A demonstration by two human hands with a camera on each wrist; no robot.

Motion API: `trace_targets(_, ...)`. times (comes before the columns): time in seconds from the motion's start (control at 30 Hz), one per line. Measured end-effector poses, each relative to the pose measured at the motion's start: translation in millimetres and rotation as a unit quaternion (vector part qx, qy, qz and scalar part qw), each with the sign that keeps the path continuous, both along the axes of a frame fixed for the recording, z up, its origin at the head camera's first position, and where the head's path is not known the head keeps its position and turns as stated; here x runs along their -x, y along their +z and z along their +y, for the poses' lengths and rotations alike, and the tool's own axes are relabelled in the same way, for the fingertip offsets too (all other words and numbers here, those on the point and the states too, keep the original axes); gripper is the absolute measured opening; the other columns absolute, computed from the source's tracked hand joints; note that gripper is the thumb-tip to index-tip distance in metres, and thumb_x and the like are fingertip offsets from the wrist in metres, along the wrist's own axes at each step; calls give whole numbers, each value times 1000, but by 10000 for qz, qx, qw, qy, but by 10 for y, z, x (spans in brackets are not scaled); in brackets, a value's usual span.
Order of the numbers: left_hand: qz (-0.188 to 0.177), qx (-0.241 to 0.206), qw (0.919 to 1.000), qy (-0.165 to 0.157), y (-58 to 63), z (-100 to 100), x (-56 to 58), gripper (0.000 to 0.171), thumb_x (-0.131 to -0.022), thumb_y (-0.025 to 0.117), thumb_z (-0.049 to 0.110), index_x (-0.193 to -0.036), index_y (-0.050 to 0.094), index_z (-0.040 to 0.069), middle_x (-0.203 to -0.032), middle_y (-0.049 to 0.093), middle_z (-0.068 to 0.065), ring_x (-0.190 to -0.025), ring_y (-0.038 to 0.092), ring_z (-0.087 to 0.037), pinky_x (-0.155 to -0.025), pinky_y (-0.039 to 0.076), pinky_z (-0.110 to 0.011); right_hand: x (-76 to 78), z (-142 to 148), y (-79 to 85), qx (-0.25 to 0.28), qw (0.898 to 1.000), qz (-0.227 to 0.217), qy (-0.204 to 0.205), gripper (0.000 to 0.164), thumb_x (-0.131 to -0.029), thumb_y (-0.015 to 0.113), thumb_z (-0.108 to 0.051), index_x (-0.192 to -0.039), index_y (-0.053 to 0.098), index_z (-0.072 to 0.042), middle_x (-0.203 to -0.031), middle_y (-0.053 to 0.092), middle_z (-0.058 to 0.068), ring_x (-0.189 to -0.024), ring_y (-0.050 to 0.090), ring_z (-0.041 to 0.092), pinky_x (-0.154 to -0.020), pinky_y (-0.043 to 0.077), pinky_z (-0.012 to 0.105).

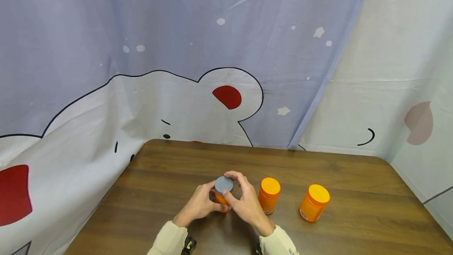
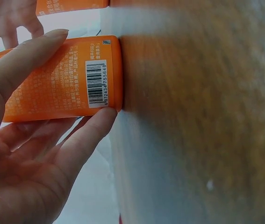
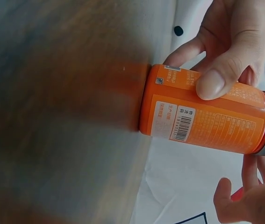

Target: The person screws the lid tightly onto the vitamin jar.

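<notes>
An orange bottle (image 1: 218,198) with a grey lid (image 1: 224,184) stands upright on the wooden table. My left hand (image 1: 201,204) holds its body low down, thumb on one side and fingers on the other, as the left wrist view shows around the barcoded label (image 2: 97,84). Around the grey lid, my right hand (image 1: 245,203) curls its thumb and forefinger at the rim. From the right wrist view, other fingers of the right hand (image 3: 247,200) sit by the lid, partly cut off by the frame edge.
Just right of my right hand stands an orange bottle (image 1: 269,194) with an orange lid. Farther right is another such bottle (image 1: 314,203). A printed cloth (image 1: 184,101) hangs behind and along the sides of the table (image 1: 368,207).
</notes>
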State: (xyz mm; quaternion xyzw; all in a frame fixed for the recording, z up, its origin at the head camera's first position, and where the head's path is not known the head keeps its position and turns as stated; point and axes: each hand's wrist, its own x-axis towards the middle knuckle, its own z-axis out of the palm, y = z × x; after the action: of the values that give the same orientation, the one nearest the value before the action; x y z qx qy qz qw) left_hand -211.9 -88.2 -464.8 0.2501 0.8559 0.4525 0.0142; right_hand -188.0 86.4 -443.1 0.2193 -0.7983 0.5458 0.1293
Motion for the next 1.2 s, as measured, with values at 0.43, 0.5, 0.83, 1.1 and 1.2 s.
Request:
trace_targets(0.43, -87, 38, 10000, 21, 13, -9, -6, 61, -66, 79, 41, -116, 58, 11, -106, 63, 4, -91, 60, -13, -79, 49, -32, -16, -30, 33, -101, 9996, -101, -239, 46, -80, 70, -37, -120, 50, -27, -116, 51, -8, -108, 43, 9, -92, 35, 44)
trace_targets(0.5, -79, 40, 10000, 33, 4, -8, -4, 61, -66, 79, 40, -116, 58, 11, -106, 64, 3, -91, 60, -13, -79, 49, -34, -12, -21, 28, -94, 9996, -108, -226, 47, -81, 68, -38, -122, 48, -28, -118, 50, -10, -110, 43, 9, -93, 35, 45)
trace_targets(0.83, -146, 68, 9999, 47, -1, 5, 9, 60, -68, 80, 34, -118, 57, 11, -106, 63, 2, -91, 61, -15, -80, 49, -36, -2, 27, 41, 80, 9999, -43, 126, 43, -85, 63, -18, -126, 49, -22, -122, 53, -12, -114, 47, 12, -93, 36, 53)
trace_targets(1.1, -149, 94, 9998, 79, 4, 6, -7, 60, -67, 81, 35, -118, 57, 12, -106, 63, 4, -89, 59, -11, -78, 49, -30, 2, 22, 22, 17, 9998, -170, 67, 40, -84, 66, -20, -121, 52, -21, -121, 56, -2, -110, 49, 11, -91, 36, 51)
trace_targets(1.2, -138, 102, 9998, 88, 3, 5, -10, 62, -67, 80, 36, -119, 57, 12, -107, 63, 5, -90, 59, -11, -78, 48, -29, 1, 18, 22, 30, 9998, -212, 40, 40, -83, 67, -24, -120, 52, -20, -119, 56, -1, -108, 49, 10, -89, 37, 48)
